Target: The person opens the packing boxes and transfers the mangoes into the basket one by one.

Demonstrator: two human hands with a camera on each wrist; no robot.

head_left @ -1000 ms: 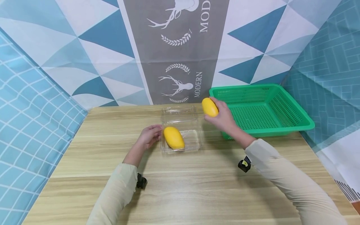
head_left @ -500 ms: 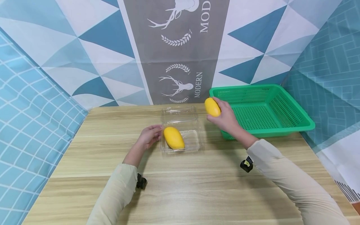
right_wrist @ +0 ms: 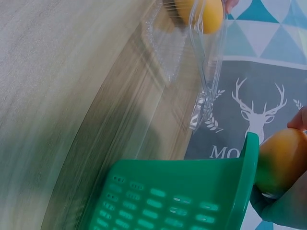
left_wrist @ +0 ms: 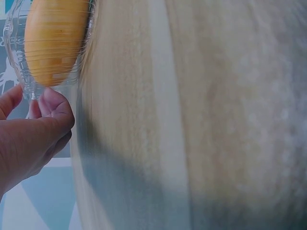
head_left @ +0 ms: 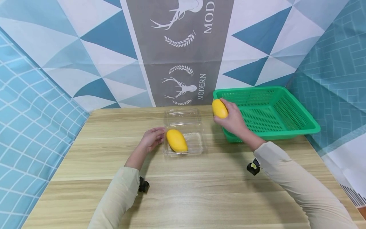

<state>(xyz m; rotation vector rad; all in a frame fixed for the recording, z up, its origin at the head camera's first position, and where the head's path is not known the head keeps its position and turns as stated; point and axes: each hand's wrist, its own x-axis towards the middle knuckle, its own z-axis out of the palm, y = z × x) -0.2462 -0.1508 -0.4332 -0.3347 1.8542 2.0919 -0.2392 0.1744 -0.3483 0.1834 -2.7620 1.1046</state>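
Yellow twice over: one boxed, one held

From my remote seat, I see the left hand (head_left: 152, 139) with thumb and fingertips nearly closed, pinching the left edge of an open, clear plastic hinged box (head_left: 195, 142). Inside, toward its left side, lies a smooth oval yellow fruit (head_left: 176, 140). Farther right, the right hand (head_left: 233, 119) grips another oval yellow fruit (head_left: 219, 108), thumb and fingers spread to its width, by the left rim of a green rectangular perforated plastic basket (head_left: 268, 119); I cannot tell whether fruit and rim touch.

I judge that a low swing rightward could knock the held fruit against that rim, and a tug at left could skid the light box.

My count: two hands, two fruits, one box, one basket.
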